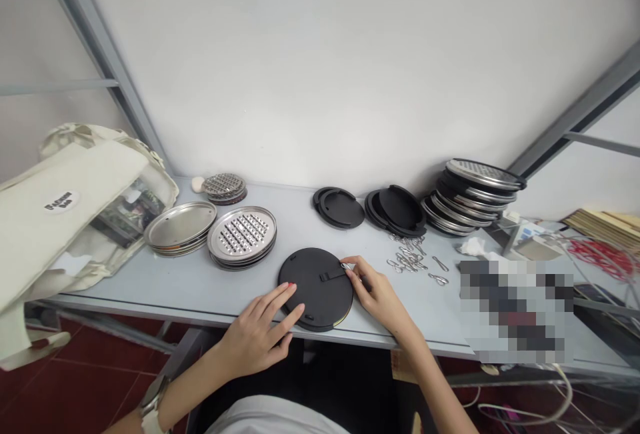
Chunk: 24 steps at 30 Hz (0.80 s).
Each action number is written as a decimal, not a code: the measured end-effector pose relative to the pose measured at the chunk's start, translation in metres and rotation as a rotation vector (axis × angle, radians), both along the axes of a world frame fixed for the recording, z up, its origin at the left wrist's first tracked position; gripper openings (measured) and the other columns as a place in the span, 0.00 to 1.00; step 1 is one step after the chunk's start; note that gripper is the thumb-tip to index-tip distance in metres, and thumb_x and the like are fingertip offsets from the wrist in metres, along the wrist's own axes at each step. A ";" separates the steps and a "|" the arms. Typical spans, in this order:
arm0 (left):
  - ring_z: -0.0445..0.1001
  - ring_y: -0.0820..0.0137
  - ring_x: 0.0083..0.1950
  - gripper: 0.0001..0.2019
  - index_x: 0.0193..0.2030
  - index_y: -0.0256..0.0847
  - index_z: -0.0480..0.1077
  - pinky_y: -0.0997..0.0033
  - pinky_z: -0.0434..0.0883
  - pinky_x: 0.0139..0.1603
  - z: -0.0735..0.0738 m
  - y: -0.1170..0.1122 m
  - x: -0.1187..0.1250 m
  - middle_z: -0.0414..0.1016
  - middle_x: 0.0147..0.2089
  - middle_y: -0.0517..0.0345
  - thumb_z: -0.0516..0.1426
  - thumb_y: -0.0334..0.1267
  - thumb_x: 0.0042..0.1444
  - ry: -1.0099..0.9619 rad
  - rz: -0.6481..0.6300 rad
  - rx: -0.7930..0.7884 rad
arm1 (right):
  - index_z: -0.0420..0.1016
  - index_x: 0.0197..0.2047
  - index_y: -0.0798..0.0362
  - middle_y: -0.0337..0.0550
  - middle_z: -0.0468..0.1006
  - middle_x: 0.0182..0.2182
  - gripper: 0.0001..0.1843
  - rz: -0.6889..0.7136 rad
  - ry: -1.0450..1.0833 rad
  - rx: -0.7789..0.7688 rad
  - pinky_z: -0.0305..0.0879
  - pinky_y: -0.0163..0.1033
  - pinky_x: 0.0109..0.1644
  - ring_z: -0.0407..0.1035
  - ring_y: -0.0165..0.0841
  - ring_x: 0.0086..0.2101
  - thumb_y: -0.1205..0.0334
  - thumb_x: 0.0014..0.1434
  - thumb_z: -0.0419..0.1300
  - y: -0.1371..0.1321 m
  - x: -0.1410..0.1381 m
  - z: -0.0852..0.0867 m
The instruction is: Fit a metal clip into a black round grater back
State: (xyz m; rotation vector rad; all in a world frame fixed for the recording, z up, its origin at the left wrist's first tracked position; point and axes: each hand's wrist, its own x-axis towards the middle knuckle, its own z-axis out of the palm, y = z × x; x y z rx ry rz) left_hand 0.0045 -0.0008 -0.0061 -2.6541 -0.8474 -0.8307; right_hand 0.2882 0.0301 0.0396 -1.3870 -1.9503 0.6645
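Note:
A round black plastic disc [315, 297] lies at the table's front edge, with a slotted tab near its middle. My left hand [260, 327] rests on the disc's left side, fingers spread. My right hand [373, 287] is closed at the upper right rim, thumb and forefinger pinching a small metal wire clip [346, 265] beside the slot. Several similar loose wire clips [411, 257] lie in a pile to the right.
Stacks of round metal grater plates [243, 234], plain metal discs [181, 224] and smaller grater plates [224, 186] stand left. Black round covers [400, 211] and a tall stack of black-rimmed graters [473, 197] stand behind right. A cream bag [65, 201] is far left.

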 end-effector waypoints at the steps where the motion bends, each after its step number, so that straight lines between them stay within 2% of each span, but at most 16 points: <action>1: 0.58 0.53 0.69 0.25 0.65 0.40 0.62 0.57 0.67 0.58 0.000 0.000 0.000 0.57 0.68 0.41 0.54 0.31 0.59 0.000 0.000 -0.002 | 0.66 0.53 0.50 0.34 0.64 0.25 0.15 0.002 -0.001 -0.004 0.59 0.35 0.34 0.63 0.31 0.26 0.55 0.70 0.45 0.000 0.000 0.000; 24: 0.58 0.54 0.68 0.26 0.64 0.41 0.63 0.58 0.68 0.57 0.000 0.001 0.000 0.57 0.68 0.42 0.55 0.31 0.57 -0.002 0.013 0.012 | 0.63 0.53 0.49 0.31 0.62 0.23 0.13 0.023 -0.017 -0.024 0.56 0.34 0.33 0.60 0.30 0.25 0.56 0.70 0.44 -0.001 -0.001 0.001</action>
